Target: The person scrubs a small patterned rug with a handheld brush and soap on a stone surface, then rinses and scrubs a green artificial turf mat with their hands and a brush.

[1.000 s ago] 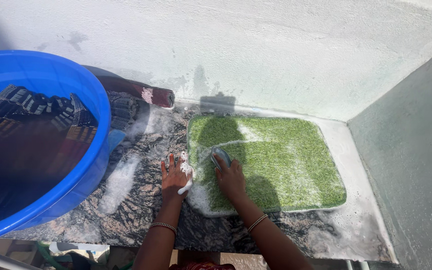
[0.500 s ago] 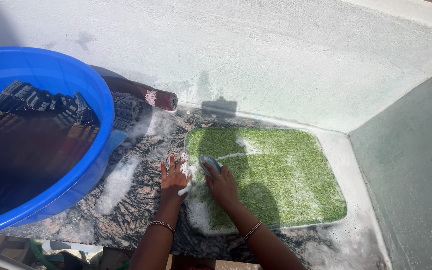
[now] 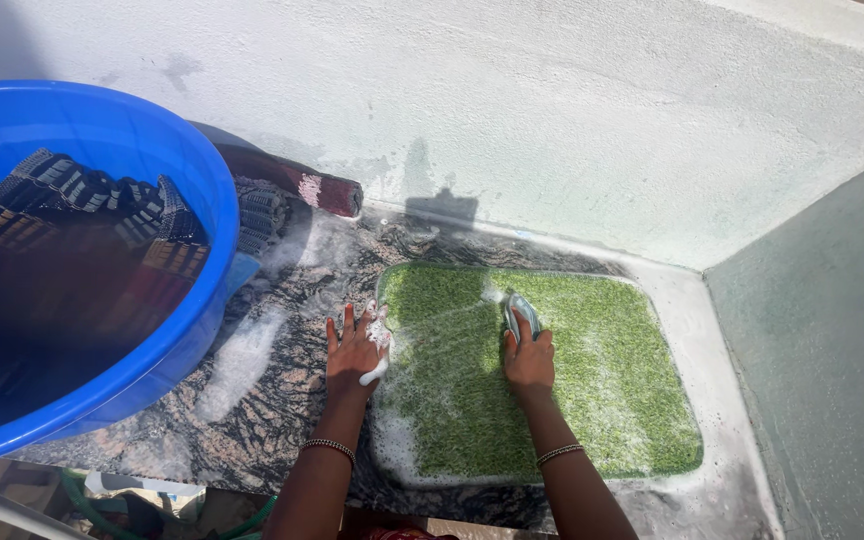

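Green shaggy bath mat [image 3: 592, 400], soft like grass with a pale rubbery edge, lies flat on the wet speckled stone slab [image 3: 252, 420] in the corner where the white wall [image 3: 552, 120] meets the grey side wall [image 3: 832, 350].

Closest to the person, the near left corner of the mat is thick with white soap foam [image 3: 397, 440]. Suds also sit in streaks across the left half and in small dots over the middle. The right side and far right corner look greener and have much less foam, so it seems the left part is well scrubbed and the right part is yet to be scrubbed. No part looks rinsed, since soap sits all over.

Next comes the left hand [image 3: 354, 350]. It lies flat and open, fingers spread, pressing down on the slab and the mat's left edge. Foam clings to its fingers, and it grips nothing.

A little further out, the right hand [image 3: 529, 362] is curled over a small grey-blue scrub brush [image 3: 520, 315] and holds it tight, pushing it down into the mat near the far edge, about the middle.

Off to the left stands a big round blue plastic tub [image 3: 207, 220] full of dark water with a striped woven cloth [image 3: 82, 200] soaking in it. Behind the tub, a dark red rolled cloth [image 3: 302, 185] lies against the wall.
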